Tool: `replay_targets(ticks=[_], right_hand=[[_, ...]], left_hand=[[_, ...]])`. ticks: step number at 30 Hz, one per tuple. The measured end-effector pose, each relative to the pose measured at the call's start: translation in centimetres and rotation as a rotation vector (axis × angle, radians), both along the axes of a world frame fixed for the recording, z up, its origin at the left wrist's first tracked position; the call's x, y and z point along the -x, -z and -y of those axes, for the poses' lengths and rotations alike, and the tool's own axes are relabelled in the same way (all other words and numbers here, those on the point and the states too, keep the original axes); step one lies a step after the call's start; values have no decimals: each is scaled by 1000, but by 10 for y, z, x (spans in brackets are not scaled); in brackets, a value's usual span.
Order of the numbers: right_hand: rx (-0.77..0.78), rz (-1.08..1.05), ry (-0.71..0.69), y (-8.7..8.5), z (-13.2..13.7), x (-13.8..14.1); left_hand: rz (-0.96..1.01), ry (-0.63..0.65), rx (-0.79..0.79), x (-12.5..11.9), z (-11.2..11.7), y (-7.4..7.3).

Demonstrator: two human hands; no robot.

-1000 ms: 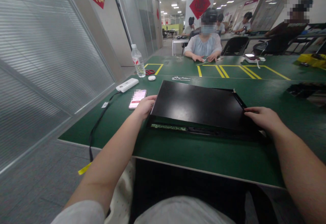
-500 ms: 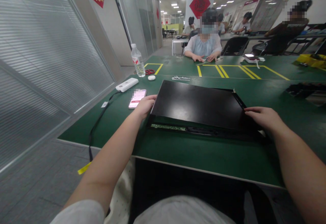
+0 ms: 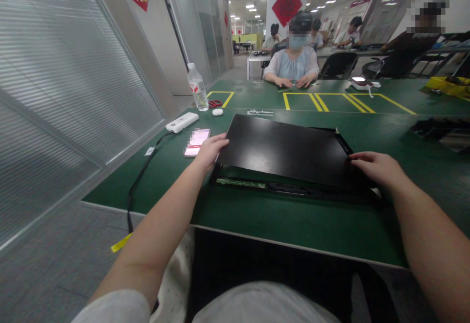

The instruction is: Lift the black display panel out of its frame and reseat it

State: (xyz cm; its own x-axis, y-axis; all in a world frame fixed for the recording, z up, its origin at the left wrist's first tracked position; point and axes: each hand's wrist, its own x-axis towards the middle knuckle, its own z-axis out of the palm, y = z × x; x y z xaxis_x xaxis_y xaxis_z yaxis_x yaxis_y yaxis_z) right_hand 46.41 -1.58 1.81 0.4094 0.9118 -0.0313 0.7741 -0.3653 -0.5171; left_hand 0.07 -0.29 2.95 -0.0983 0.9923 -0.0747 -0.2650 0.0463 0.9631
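A dark, glossy display panel (image 3: 282,149) lies tilted above a black frame (image 3: 316,189), its left end raised. My left hand (image 3: 212,150) grips the panel's left edge, thumb on top and the other fingers partly hidden beneath. At the opposite end my right hand (image 3: 380,166) pinches the right edge, where panel and frame sit close together; I cannot tell whether it holds the frame too. Through the gap along the near side shows a narrow green circuit board (image 3: 240,183) set in the frame.
Left of the panel are a phone (image 3: 197,142), a white power bank (image 3: 182,122) with a black strap, an earbud case (image 3: 218,112), a water bottle (image 3: 198,88) and red-handled scissors (image 3: 215,103). Dark parts (image 3: 436,129) lie at right. A person (image 3: 292,63) sits opposite.
The left end of the panel has risen slightly, and my left thumb now shows over its edge. My right hand stays at the right edge.
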Motion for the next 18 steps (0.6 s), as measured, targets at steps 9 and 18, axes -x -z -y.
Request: replay_targets(ticks=[9,18], right_hand=[[-12,28,-4,5,-5,-4],[-124,-233,97,13,-6,-8]], left_hand=[[-83,54,-180,2,5,-1],[-106,42,-329,-3,10,-8]])
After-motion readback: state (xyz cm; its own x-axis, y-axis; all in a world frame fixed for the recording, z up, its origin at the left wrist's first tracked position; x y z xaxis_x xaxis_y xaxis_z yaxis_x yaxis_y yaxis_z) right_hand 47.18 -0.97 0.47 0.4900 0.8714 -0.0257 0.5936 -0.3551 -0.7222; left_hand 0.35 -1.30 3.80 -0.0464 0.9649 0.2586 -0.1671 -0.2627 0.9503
